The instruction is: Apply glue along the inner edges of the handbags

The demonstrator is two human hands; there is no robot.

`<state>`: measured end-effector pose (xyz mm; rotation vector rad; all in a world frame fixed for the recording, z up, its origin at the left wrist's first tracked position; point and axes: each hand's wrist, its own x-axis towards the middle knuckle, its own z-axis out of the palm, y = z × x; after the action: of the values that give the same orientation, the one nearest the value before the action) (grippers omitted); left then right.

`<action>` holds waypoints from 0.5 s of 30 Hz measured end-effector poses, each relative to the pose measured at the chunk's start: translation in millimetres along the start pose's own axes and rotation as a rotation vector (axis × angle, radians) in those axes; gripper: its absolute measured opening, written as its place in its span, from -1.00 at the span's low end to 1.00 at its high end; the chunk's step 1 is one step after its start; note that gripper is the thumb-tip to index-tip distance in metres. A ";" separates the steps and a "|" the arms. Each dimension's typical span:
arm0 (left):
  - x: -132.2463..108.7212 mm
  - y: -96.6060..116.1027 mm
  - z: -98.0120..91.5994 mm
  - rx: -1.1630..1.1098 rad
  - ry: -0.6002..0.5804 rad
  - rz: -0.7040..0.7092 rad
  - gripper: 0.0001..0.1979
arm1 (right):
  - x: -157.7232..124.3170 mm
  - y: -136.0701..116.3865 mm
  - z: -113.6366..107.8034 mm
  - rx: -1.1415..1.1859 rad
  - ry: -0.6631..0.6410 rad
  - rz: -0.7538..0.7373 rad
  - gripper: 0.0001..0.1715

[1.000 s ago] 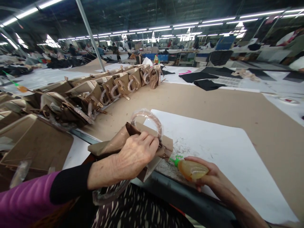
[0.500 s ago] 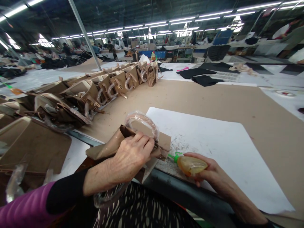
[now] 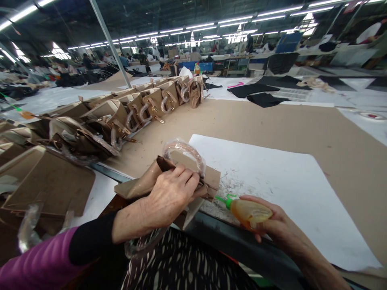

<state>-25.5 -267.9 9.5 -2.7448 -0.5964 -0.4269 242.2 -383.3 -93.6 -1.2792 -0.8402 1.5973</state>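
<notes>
My left hand (image 3: 172, 191) is closed on a brown handbag (image 3: 140, 183) at the table's front edge. The bag lies tilted, and one plastic-wrapped handle (image 3: 185, 152) arches up behind my fingers. A second wrapped handle (image 3: 145, 245) hangs down near my lap. In my right hand (image 3: 272, 221) is a squeeze bottle (image 3: 250, 212) of amber liquid with a green nozzle, held on its side. The nozzle tip points left at the bag's right edge; whether it touches, I cannot tell. My left fingertips are hidden in the bag's folds.
White paper (image 3: 266, 173) with dark marks lies on the brown-covered table (image 3: 272, 125). Rows of similar bags (image 3: 121, 108) stand at the left, with a large bag (image 3: 48, 177) close by. Black pieces (image 3: 256, 90) lie at the back. A slanted pole (image 3: 110, 44) rises beyond the bags.
The whole view has shifted slightly, so everything sits a little further right. Both hands keep their holds on the bag and the bottle, with the nozzle still by the bag's edge.
</notes>
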 end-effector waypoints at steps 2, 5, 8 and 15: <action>1.1 0.3 -1.0 -0.002 0.009 -0.004 -0.80 | 1.6 1.7 0.4 0.001 0.001 0.005 -0.24; 2.3 0.8 -1.9 0.005 0.027 -0.014 -0.79 | 3.2 1.8 2.6 0.011 -0.019 0.009 -0.26; 2.3 0.8 -1.2 0.004 0.034 -0.013 -0.80 | 1.1 -0.4 5.6 0.017 -0.040 0.017 -0.29; 1.7 0.2 0.2 0.016 -0.021 -0.017 -0.82 | -9.9 -8.0 20.6 0.043 -0.025 0.070 -0.27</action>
<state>-23.9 -267.4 9.8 -2.7341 -0.6255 -0.3957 224.5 -389.0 -78.0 -1.2734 -0.7800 1.6810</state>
